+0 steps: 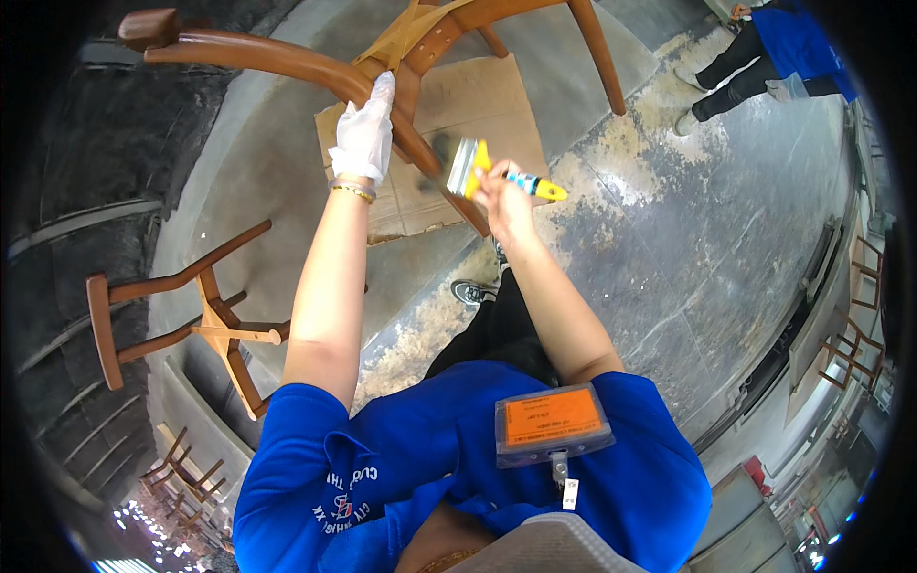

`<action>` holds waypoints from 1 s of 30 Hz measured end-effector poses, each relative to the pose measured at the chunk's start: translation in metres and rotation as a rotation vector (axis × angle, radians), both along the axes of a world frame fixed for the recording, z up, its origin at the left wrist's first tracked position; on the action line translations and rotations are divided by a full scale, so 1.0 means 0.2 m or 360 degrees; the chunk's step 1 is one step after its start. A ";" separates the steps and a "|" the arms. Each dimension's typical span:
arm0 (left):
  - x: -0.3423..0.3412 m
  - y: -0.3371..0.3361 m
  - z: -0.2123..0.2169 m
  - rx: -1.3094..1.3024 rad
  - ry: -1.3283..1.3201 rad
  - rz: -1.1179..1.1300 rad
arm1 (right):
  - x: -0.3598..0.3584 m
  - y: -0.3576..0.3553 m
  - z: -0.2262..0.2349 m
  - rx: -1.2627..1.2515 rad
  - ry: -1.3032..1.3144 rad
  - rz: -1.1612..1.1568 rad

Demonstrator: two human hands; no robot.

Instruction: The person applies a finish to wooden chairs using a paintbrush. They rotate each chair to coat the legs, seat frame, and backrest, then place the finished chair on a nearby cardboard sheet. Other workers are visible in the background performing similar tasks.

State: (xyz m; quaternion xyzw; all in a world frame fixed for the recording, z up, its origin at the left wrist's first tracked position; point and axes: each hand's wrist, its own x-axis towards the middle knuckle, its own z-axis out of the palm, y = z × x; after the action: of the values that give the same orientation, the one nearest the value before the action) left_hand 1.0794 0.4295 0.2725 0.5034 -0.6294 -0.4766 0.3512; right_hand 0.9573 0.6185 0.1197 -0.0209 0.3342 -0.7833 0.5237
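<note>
Closed around a wide, flat brush with a yellow handle and a silvery metal band point(463, 167), our bare right hand point(504, 196) holds it at the broad end of the handle, the yellow butt sticking out to the right. Our left hand point(365, 138), in a thin, whitish translucent glove, touches the glossy brown wooden chair frame with curved rails and slim legs point(408, 94), one finger stretched along it toward the joint; we cannot tell how far the other fingers wrap around the rail. That frame lies ahead of us, tilted over a flat sheet of brown cardboard point(478, 105) on the grey, blotched floor point(650, 229). We judge the step in hand to be brushing over the wood, with the left hand steadying it. The bristle end is a dark blur right beside the lower leg, so we cannot say whether it touches. As we see it, the next move calls for the bristles laid flat and drawn lightly along the grain, the wood kept from rocking, and our gloved fingers clear of the stroke. A second brown wooden chair frame point(234, 334) stands to our left, well apart from the brush.
</note>
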 end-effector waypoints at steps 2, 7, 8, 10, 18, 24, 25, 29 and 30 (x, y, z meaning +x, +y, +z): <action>0.00 0.00 0.03 -0.0187 -0.0272 -0.0036 | 0.01 0.00 0.05 -0.0281 -0.0125 0.0018; -0.03 0.01 0.09 -0.0020 -0.0243 -0.0047 | 0.01 0.29 -0.23 0.0738 -0.0212 -0.0062; -0.03 0.02 0.10 0.0032 -0.0192 -0.0047 | 0.02 0.32 -0.30 0.1138 -0.0177 -0.0150; -0.04 0.03 0.11 0.0029 -0.0147 0.0005 | 0.04 0.29 -0.39 0.1388 0.0151 -0.0243; -0.05 0.01 0.15 0.0182 0.0085 0.0047 | 0.07 -0.08 0.08 -0.0239 0.0140 -0.0218; -0.06 -0.02 0.16 0.0131 -0.0207 0.0130 | 0.10 0.26 -0.09 0.1008 -0.0210 -0.0465; -0.06 -0.02 0.16 0.0152 -0.0151 0.0093 | 0.15 0.26 -0.13 0.0864 -0.0177 -0.0426; -0.05 -0.03 0.18 -0.0028 -0.0024 -0.0141 | 0.28 0.01 0.00 0.0435 0.0033 -0.0409; -0.05 -0.03 0.18 -0.0076 -0.0040 -0.0173 | 0.25 -0.06 0.11 -0.0023 -0.0010 -0.0324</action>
State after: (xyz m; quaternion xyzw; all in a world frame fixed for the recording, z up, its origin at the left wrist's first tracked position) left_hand 1.0687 0.4232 0.3090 0.4659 -0.6714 -0.4735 0.3286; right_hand 1.0074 0.6067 0.1417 0.0118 0.3275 -0.8348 0.4424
